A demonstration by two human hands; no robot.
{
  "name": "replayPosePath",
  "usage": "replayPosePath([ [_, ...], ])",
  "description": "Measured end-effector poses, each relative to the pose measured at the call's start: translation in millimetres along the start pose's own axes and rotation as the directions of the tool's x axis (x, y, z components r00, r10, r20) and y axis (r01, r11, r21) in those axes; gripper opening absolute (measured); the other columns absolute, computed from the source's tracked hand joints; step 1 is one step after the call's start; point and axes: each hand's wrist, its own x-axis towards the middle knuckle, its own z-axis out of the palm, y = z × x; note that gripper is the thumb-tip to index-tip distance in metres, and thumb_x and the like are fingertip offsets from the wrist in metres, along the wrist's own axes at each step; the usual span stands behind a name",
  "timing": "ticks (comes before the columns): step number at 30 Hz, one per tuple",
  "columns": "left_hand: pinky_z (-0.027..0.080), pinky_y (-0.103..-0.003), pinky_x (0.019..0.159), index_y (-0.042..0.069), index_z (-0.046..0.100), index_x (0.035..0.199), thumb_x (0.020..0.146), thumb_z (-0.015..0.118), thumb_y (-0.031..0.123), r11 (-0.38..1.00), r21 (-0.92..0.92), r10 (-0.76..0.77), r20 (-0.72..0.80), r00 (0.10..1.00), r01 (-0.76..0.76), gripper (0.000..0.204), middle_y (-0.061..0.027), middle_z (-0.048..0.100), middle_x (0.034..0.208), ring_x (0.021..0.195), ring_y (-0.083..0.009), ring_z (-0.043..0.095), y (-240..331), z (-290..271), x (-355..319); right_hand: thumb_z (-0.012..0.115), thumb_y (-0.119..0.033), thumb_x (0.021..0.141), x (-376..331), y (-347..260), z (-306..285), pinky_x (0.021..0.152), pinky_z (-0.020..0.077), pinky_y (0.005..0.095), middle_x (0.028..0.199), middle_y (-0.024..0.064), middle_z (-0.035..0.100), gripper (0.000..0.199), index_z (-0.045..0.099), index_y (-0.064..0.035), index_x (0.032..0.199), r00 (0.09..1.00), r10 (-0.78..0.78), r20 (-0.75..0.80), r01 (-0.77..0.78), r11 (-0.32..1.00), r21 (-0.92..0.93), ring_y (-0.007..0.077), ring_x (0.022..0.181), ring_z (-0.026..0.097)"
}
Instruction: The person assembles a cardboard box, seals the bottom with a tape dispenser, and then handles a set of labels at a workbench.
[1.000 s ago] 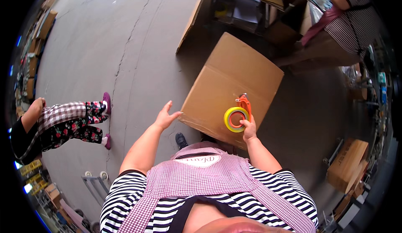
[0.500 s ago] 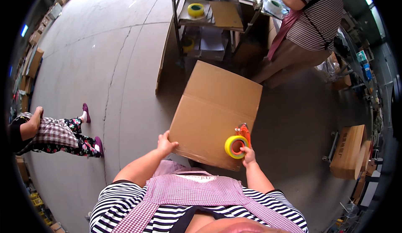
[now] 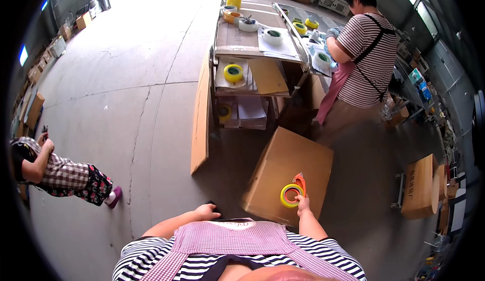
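A brown cardboard box (image 3: 293,152) stands in front of me on the floor, tilted to the right in the view. Over its top my right hand (image 3: 302,205) grips an orange tape dispenser (image 3: 300,181) loaded with a yellow-edged roll of tape (image 3: 283,196). To the left of the box, apart from it, my left hand (image 3: 206,212) holds nothing, its fingers stretched to the right. My dark shoe tip shows just past those fingers.
Ahead stands a cart (image 3: 242,48) with tape rolls and papers on its shelves. A flat cardboard sheet (image 3: 201,119) leans on its left side. One person (image 3: 369,54) works at the far right table; another person (image 3: 65,167) walks at the left. A large carton (image 3: 419,187) lies right.
My left hand has let go of the box and moved down. The box sits farther to the right. My view has tilted up, showing more of the cart.
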Motion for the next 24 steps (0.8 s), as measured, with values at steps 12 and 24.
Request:
replayPosePath([
  [12, 0.044, -0.039, 0.104, 0.001, 0.05, 0.137, 0.085, 0.071, 0.036, 0.978, -0.103, -0.208, -0.482, 0.851, 0.181, 0.065, -0.0201, 0.055, 0.136, 0.124, -0.0333, 0.055, -119.8, -161.2, -38.2, 0.062, -0.006, 0.078, -5.8, -52.1, 151.2, 0.077, 0.0457, 0.0256, 0.089, -0.0004, 0.062, 0.03, 0.065, -0.0016, 0.107, 0.931, -0.194, 0.31, 0.186, 0.981, 0.056, 0.0101, 0.08, 0.055],
  [24, 0.049, -0.04, 0.098, 0.008, 0.051, 0.137, 0.085, 0.074, 0.025, 0.993, -0.034, 0.078, -0.515, 0.854, -0.111, 0.06, -0.0169, 0.057, 0.133, 0.117, -0.0299, 0.059, -52.6, -172.5, 36.1, 0.076, -0.023, 0.076, 124.9, -296.0, 460.8, 0.07, 0.0529, 0.0319, 0.089, 0.0123, 0.065, 0.049, 0.053, 0.0047, 0.109, 0.67, -0.615, 0.416, 0.644, 0.76, 0.087, 0.0182, 0.074, 0.064],
])
